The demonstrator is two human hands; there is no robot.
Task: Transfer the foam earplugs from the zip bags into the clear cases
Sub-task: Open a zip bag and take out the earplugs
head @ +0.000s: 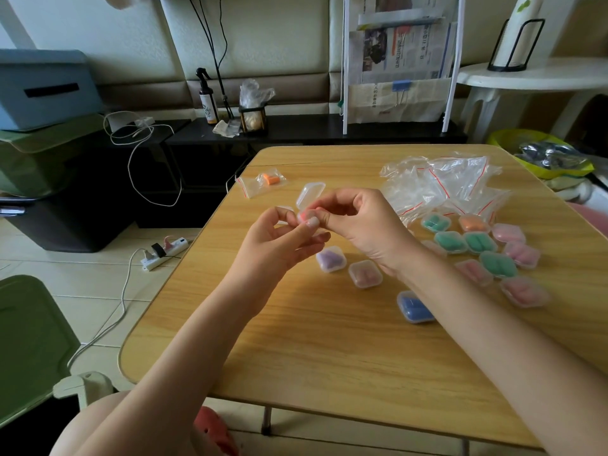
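Above the wooden table (296, 324), my left hand (283, 238) holds a small clear case (309, 197) whose lid stands open. My right hand (358, 222) pinches a pink foam earplug (304, 214) at the mouth of that case. A zip bag (261, 184) with orange earplugs inside lies on the table at the far left. A pile of empty zip bags (450, 185) sits at the far right. Several closed cases (496, 258) filled with green, pink, orange, purple and blue earplugs lie on the right half of the table.
A purple-filled case (330, 258), a pink one (365, 274) and a blue one (415, 311) lie close under my right wrist. Left of the table, a power strip (163, 253) and cables lie on the floor. A yellow basin (546, 153) stands beyond the right edge.
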